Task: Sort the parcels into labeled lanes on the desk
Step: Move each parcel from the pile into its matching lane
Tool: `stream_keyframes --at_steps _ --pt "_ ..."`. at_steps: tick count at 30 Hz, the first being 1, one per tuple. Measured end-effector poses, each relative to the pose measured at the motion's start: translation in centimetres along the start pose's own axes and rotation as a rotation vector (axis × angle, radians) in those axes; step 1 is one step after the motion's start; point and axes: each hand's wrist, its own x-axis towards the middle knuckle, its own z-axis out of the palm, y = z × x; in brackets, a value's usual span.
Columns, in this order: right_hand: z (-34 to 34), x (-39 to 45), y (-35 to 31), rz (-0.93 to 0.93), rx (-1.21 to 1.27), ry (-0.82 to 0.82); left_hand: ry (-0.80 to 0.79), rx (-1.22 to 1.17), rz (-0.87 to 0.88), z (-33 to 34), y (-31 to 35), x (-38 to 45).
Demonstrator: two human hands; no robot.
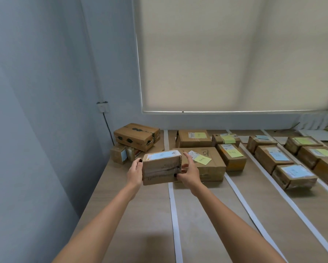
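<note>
Both forearms are bare to the frame's bottom edge, with no sleeves showing. The left hand and right hand have dark-painted thumbnails.

You have two hands in view, the left hand and the right hand, with one box between them. At the tabletop's far left corner sit three more boxes: one large on top, two small beneath. Four white tape strips run from the far edge toward you. Past the first strip you can count four boxes with yellow notes; past the second, three with blue notes; past the third, three at the right edge, though the nearest is cut off.
</note>
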Motion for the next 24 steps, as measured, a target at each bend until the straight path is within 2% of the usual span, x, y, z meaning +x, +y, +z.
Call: stream_keyframes --at_steps 5,9,15,24 --pt "-0.2 -0.6 0.2 -0.066 0.043 -0.044 -0.009 0.011 -0.008 0.4 -0.1 0.1" --pt "0.4 -1.0 0.3 -0.001 0.132 -0.04 -0.06 0.001 -0.025 1.3 -0.1 -0.1" --pt "-0.7 -0.8 0.8 0.057 0.242 0.019 -0.043 0.013 -0.016 2.5 -0.2 -0.7" --pt "-4.9 -2.0 3.2 0.079 0.162 0.019 -0.111 -0.001 -0.012 6.7 -1.0 -3.6"
